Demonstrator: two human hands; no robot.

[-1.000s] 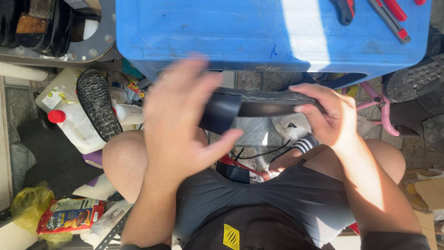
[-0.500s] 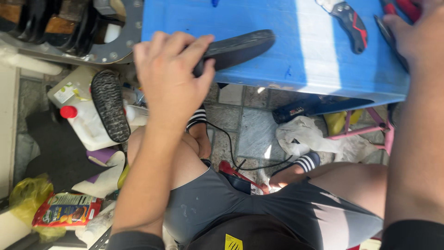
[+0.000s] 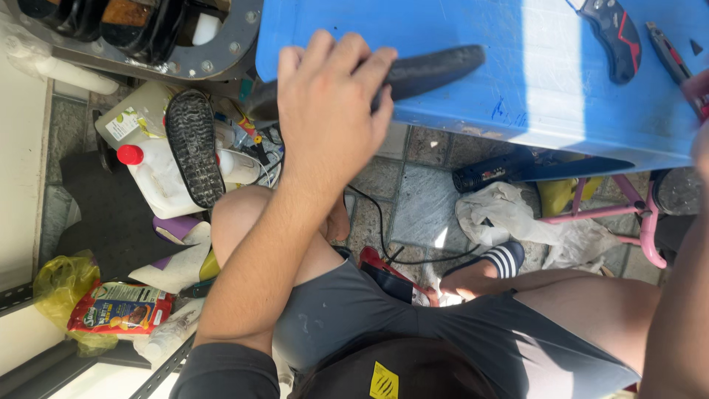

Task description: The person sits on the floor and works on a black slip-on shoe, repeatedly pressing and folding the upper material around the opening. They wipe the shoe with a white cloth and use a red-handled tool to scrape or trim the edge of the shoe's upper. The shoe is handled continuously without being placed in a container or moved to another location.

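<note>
View from a head camera looking down at a seated person's lap and a blue bench [image 3: 561, 96]; the left hand [image 3: 325, 111] now presses a long, dark rubber strip [image 3: 432, 70] flat against the bench's near left corner, fingers curled over its left end; a second ago both hands held that strip bent in the air above the knees. The right hand [image 3: 698, 92] has let go and moved to the bench's right edge, where only a sliver shows, so I cannot tell whether it is wide or closed. Near it lie a black and red folding knife [image 3: 613, 37] and a red-handled tool [image 3: 668, 52]. The strip seems laid down, steadied one-handed, while the other hand goes toward the tools.
</note>
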